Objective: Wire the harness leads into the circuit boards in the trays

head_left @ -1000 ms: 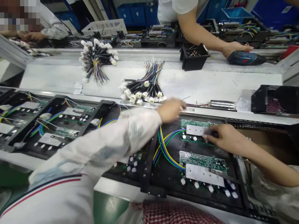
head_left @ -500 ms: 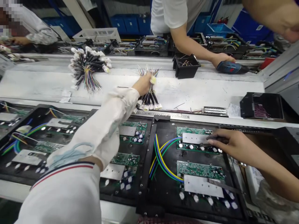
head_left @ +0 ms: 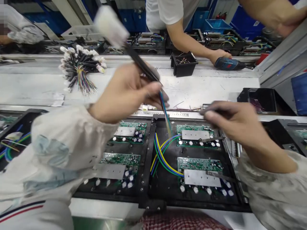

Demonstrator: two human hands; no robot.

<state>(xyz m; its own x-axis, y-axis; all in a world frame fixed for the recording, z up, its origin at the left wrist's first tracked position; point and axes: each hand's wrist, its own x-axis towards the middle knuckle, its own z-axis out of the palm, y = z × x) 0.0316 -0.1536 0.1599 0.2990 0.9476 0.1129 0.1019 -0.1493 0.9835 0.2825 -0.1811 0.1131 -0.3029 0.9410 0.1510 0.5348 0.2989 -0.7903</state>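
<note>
My left hand (head_left: 129, 91) is closed in a pinch on a wire harness (head_left: 144, 68). Its white connector (head_left: 110, 23) sticks up towards the camera, blurred, and its coloured wire ends hang down over the black tray (head_left: 165, 188). My right hand (head_left: 231, 123) is closed on a thin dark tool (head_left: 211, 110) above the upper green circuit board (head_left: 196, 135). A second board (head_left: 199, 166) lies below it. Yellow, blue and green cables (head_left: 161, 156) curve across the tray between the boards.
A bundle of wire harnesses (head_left: 79, 67) lies on the white bench, with a few connectors (head_left: 147, 107) behind my left hand. Across the bench a person's hand rests on a blue power drill (head_left: 227, 64) beside a small black bin (head_left: 183, 64). More trays with boards sit left and right.
My left hand has pulled one harness from the pile on the bench and brought it back over the tray. My right hand has lifted off the upper board and moved left.
</note>
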